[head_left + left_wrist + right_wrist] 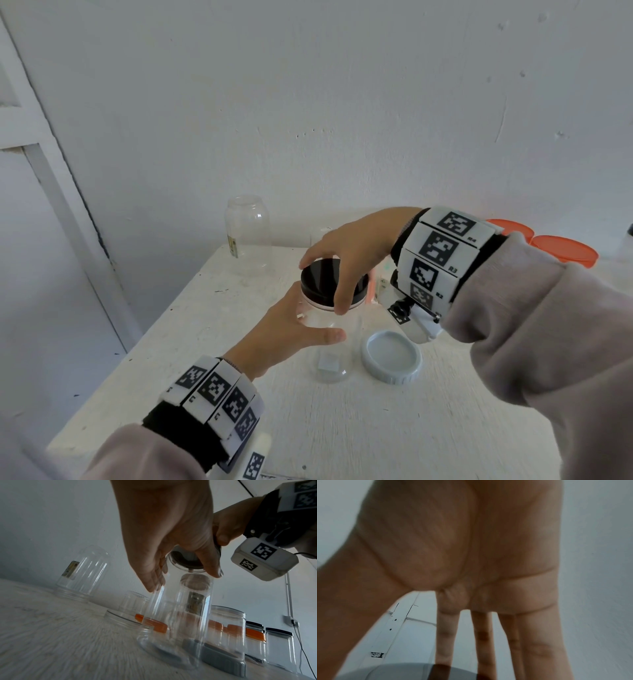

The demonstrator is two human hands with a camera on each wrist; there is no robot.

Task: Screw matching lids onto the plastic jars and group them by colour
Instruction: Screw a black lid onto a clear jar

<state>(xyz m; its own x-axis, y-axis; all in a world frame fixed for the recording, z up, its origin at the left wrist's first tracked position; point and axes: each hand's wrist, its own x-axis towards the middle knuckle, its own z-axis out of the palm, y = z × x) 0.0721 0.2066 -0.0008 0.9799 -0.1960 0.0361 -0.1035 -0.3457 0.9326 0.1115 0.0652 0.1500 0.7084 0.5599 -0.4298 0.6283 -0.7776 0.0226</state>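
Both arms wear loose, pale taupe sleeves (548, 342) pushed back from bare hands. Each wrist carries a black strap (185, 435) topped with a band of white blocks (442, 253) printed with black square markers (the right ones labelled R2 to R4). A white camera housing (264, 559) hangs beneath the right wrist, trailing a thin black cable.

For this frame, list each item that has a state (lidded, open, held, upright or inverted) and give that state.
Clear jar: upright on table, black lid on top, left hand round its body.
Black lid: on jar mouth, gripped from above by right hand.
Left hand: holds jar.
Right hand: holds lid rim.
Grey lid: loose on table, inside facing up.
Back jar: no lid.
Orange lids: at right, partly hidden.
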